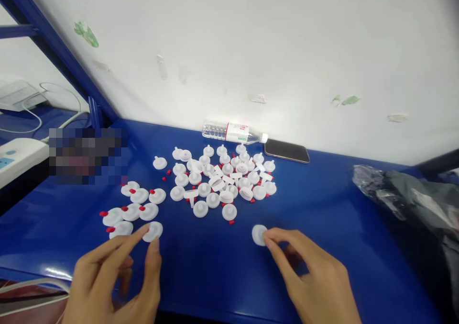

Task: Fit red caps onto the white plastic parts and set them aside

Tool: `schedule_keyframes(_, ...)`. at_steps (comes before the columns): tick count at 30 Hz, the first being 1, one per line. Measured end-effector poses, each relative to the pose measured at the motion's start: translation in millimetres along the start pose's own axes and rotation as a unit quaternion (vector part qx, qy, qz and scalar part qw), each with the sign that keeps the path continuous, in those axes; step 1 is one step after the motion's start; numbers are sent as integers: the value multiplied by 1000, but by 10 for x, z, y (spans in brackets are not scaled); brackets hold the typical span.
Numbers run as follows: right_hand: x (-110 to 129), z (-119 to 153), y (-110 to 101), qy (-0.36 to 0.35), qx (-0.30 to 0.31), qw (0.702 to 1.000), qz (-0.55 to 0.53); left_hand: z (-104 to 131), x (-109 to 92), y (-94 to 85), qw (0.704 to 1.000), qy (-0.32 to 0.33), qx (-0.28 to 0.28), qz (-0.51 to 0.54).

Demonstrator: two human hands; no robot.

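Your left hand [114,278] sits at the near edge of the blue table [340,218], thumb and forefinger pinched on a white round plastic cap [153,230]. That cap lies at the near right corner of a small group of white caps with red plugs [132,206], touching or just beside its nearest neighbour; hard to say which from here.

Your right hand [315,278] reaches in from the near right. Fingertips [267,238] rest against a lone white cap [258,234]; fingers loosely spread, not closed around it. The cap lies flat on the table, apart from the rest.

Between the two hands: a bare stretch of blue surface, running to the near edge.

Behind that, the main heap of white caps [222,178], with loose red plugs [231,222] scattered in and around it. Its nearest pieces lie just beyond the lone cap.

Farther back, against the white wall [251,51]: a clear water bottle [233,132] lying on its side, and a dark phone [287,150] flat just right of it.

Right side: a crumpled dark plastic bag [412,195] takes up the table's right end, well apart from your right hand, open blue between them.

Left side: a blue frame post [53,51] slants up the wall; a white power strip [17,159] and cables [43,118] lie beyond the left edge.
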State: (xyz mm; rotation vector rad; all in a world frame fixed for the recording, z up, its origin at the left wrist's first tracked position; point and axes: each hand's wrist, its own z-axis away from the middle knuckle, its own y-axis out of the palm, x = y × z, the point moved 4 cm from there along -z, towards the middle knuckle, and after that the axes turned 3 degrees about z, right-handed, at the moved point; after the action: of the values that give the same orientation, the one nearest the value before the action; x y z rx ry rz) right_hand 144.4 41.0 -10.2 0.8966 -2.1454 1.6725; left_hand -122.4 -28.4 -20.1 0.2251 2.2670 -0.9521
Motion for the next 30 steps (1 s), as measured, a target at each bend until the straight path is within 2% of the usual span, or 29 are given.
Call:
schedule_keyframes(2,-32,65,18,0,33,999,-11,17,-166,41,999,23,-1,-31)
schedule_keyframes(5,-67,93,97,-1,62,998,-34,62,-332,252,992,90,84,1)
schedule_keyframes(9,-145,82,160,11,21,1000,13,125,-405,626,966,161,197,46)
schedule_keyframes(13,-223,155,224,4,11,999,52,123,-442,870,952,173,252,-8)
schedule_keyframes(18,-227,246,299,5,30,999,10,107,-526,927,945,183,272,3)
schedule_keyframes(30,-132,248,322,2,-11,999,-32,82,-493,931,955,150,256,14)
